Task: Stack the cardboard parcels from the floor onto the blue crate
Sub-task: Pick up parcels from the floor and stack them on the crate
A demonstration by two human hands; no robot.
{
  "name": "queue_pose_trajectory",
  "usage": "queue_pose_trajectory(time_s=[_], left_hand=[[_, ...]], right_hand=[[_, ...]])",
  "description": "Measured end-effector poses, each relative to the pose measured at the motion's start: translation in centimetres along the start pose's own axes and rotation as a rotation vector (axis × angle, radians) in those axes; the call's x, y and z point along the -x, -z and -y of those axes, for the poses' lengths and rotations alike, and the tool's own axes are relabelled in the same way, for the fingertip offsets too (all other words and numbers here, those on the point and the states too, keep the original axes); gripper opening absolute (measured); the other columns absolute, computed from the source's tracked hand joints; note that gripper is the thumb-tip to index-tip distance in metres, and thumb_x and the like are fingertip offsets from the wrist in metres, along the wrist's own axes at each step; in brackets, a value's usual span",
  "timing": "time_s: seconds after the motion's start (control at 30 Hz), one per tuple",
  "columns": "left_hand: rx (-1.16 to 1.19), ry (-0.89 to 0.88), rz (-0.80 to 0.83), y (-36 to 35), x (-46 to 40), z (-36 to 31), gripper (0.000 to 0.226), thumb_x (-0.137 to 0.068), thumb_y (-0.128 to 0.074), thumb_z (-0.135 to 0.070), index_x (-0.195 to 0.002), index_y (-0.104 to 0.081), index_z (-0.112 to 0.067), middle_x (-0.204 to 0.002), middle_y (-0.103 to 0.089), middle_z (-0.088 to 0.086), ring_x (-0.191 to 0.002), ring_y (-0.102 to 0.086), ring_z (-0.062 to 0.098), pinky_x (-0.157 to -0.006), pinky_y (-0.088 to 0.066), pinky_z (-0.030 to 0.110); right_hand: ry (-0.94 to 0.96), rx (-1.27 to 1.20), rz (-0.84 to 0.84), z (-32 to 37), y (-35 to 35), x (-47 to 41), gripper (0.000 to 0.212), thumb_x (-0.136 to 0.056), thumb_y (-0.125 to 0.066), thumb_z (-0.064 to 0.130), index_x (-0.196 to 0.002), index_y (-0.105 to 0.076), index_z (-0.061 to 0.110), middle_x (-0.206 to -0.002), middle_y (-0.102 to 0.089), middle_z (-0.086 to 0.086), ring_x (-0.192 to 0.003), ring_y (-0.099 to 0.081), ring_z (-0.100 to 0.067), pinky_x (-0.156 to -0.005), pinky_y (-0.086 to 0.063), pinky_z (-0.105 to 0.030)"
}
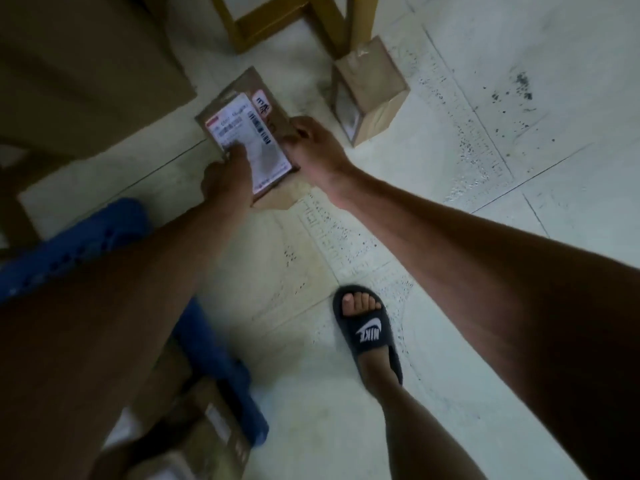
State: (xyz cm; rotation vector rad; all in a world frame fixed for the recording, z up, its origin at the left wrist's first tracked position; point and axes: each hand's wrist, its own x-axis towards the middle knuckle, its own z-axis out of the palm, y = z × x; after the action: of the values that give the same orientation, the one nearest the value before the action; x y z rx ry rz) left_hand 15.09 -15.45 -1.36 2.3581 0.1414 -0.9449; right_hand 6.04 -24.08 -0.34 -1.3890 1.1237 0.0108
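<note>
A flat cardboard parcel (pixel 258 109) with a white shipping label lies low over the tiled floor, ahead of me. My left hand (pixel 227 176) grips its near left edge, thumb on the label. Its right edge is held by my right hand (pixel 311 143). A second, smaller taped parcel (pixel 372 86) stands on the floor just right of it. The blue crate (pixel 74 244) sits at the lower left, mostly hidden behind my left forearm. A cardboard parcel (pixel 204 424) shows by the crate at the bottom edge; whether it rests on the crate I cannot tell.
A big brown cardboard box (pixel 79 60) fills the upper left. Yellow wooden furniture legs (pixel 277 22) stand at the top, behind the parcels. My foot in a dark slide sandal (pixel 369 332) is on the floor at centre. White speckled tiles stretch to the right.
</note>
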Motion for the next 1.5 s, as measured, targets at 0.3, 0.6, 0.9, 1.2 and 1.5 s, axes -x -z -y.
queue_pose_trajectory(time_s=[0.3,0.6,0.9,1.2,1.5], left_hand=[[-0.078,-0.299,-0.265,28.7,10.6,5.5,0.037,-0.104,-0.032,-0.029,-0.125,-0.051,-0.005,-0.123,-0.056,0.004,-0.112,-0.053,0.016,-0.09,-0.044,0.023],[0.088,-0.247,-0.342,54.8,18.5,23.2,0.041,-0.103,-0.034,-0.032,-0.125,-0.056,-0.006,-0.119,-0.058,0.013,-0.1,-0.052,0.018,-0.08,-0.04,0.023],[0.459,0.041,-0.215,54.9,20.3,38.9,0.012,-0.095,-0.054,-0.021,-0.094,-0.065,-0.016,-0.102,-0.068,0.011,-0.08,-0.064,0.024,-0.084,-0.056,0.04],[0.382,0.05,-0.162,54.3,18.4,41.5,0.037,-0.091,-0.054,-0.046,-0.118,-0.06,-0.021,-0.109,-0.062,0.0,-0.098,-0.061,0.019,-0.088,-0.052,0.036],[0.101,0.038,-0.226,55.0,20.0,50.5,0.043,-0.087,-0.056,-0.053,-0.102,-0.057,-0.013,-0.097,-0.062,0.006,-0.08,-0.059,0.02,-0.059,-0.04,0.026]], right_hand=[[0.357,0.094,0.002,14.3,-13.0,20.8,0.025,-0.095,-0.048,0.04,-0.077,-0.049,0.024,-0.083,-0.06,0.006,-0.077,-0.055,-0.007,-0.067,-0.04,-0.026],[0.293,0.12,0.143,18.2,-31.8,37.2,0.079,-0.08,-0.059,0.064,-0.14,-0.037,0.019,-0.138,-0.046,-0.006,-0.117,-0.047,-0.018,-0.097,-0.039,-0.031],[0.155,0.085,0.342,7.5,-40.3,41.8,0.032,-0.093,-0.058,0.043,-0.118,-0.056,0.023,-0.111,-0.064,-0.002,-0.101,-0.064,-0.024,-0.084,-0.057,-0.047],[0.18,0.175,0.21,3.6,-45.4,42.4,0.041,-0.092,-0.061,0.036,-0.127,-0.052,0.016,-0.097,-0.067,-0.007,-0.081,-0.067,-0.022,-0.07,-0.061,-0.046],[0.089,0.097,0.385,-3.3,-47.2,49.2,0.024,-0.088,-0.068,0.013,-0.094,-0.046,0.022,-0.076,-0.058,0.006,-0.052,-0.063,0.002,-0.048,-0.059,-0.034]])
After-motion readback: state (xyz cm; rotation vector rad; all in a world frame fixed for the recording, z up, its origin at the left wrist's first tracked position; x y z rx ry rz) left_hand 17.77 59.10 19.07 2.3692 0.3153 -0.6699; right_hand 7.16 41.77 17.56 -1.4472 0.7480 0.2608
